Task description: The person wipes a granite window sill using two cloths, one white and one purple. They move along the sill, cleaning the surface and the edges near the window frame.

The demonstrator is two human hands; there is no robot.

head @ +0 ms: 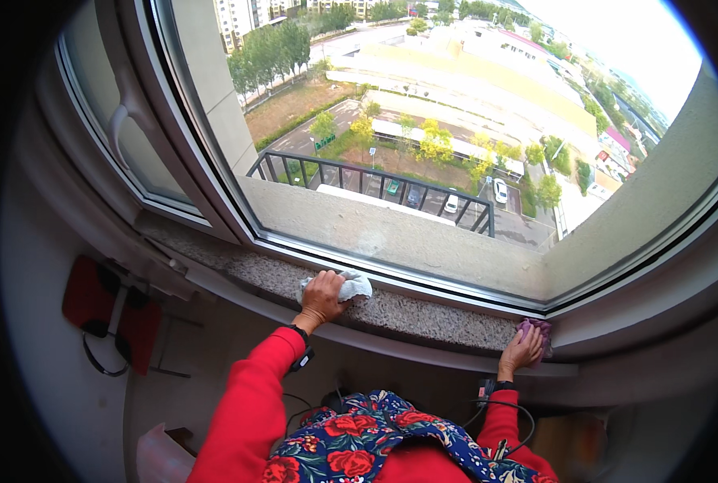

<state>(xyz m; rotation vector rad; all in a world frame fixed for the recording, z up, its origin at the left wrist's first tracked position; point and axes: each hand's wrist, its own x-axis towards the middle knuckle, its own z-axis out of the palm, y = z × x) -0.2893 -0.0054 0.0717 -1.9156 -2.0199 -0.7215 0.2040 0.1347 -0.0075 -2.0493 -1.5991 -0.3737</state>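
Before me runs a speckled stone windowsill (437,317) under a large window. My left hand (322,297) grips a pale, whitish cloth (356,285) and presses it on the sill, close to the lower window frame (389,276). Part of that cloth is covered by my fingers. Over at the sill's right end, my right hand (520,349) holds a crumpled purple cloth (534,329) in the corner where the sill meets the side wall. Both arms are in red sleeves, with a dark band on each wrist.
A window sash with a handle (117,130) is at the left. Beneath it stands a red and black chair (111,317). A cable (525,416) loops beside my right forearm. A pinkish-white bag or box (162,456) sits on the floor at lower left. Outside is a metal railing (371,184).
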